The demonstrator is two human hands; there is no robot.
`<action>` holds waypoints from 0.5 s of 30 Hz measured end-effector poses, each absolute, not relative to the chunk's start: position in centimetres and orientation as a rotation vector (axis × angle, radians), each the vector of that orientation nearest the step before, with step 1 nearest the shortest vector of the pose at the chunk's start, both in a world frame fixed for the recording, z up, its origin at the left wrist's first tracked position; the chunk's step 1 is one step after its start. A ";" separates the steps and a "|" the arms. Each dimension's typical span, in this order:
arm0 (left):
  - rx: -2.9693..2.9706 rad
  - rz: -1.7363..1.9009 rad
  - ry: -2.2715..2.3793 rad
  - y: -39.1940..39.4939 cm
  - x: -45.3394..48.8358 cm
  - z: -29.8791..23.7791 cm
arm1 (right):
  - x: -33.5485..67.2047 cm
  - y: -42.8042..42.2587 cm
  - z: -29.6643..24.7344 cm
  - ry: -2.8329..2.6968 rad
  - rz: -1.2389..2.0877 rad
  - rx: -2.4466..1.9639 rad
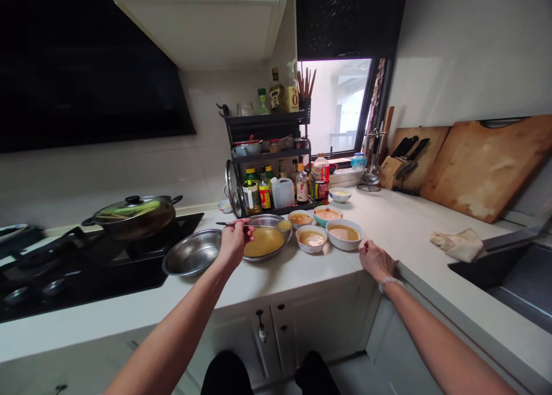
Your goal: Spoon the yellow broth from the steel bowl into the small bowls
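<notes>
My left hand (pixel 236 242) is closed around the handle of a ladle (pixel 283 225), held level. The ladle's round bowl, with yellowish liquid in it, is over the right side of a steel basin (pixel 288 241) of yellow-brown liquid. Right of the basin stand several bowls of similar liquid: a small bowl (pixel 301 213), a patterned bowl (pixel 312 246), a green-rimmed bowl (pixel 319 219) and a larger white bowl (pixel 345 245). My right hand (pixel 378 261) rests on the counter near the white bowl, fingers curled in, with nothing visible in it.
An empty steel basin (pixel 183 263) sits left, beside the stove (pixel 129 274) with a lidded pan (pixel 133 225). Behind is a black rack (pixel 267 119) of bottles. Rightward are a knife block (pixel 393 171), a cutting board (pixel 487 165), a cloth (pixel 457 244) and a sink (pixel 517 280).
</notes>
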State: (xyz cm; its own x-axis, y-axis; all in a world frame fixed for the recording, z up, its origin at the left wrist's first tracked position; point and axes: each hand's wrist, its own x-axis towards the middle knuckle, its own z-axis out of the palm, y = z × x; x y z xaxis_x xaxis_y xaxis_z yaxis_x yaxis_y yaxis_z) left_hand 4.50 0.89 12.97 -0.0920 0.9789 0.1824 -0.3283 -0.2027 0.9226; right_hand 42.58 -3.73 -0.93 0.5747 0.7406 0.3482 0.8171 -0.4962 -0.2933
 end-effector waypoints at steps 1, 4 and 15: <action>1.076 1.558 0.914 1.0 3.8 12.8 | 42.6 -3.7 -1.0 -1.253 -0.249 -2.378; 1.199 1.602 0.999 1.4 1.9 12.0 | 42.9 -3.7 -1.2 -1.248 -0.265 -2.369; 1.795 1.508 1.077 -0.4 -0.1 9.5 | 42.7 -3.9 -1.1 -1.261 -0.268 -2.356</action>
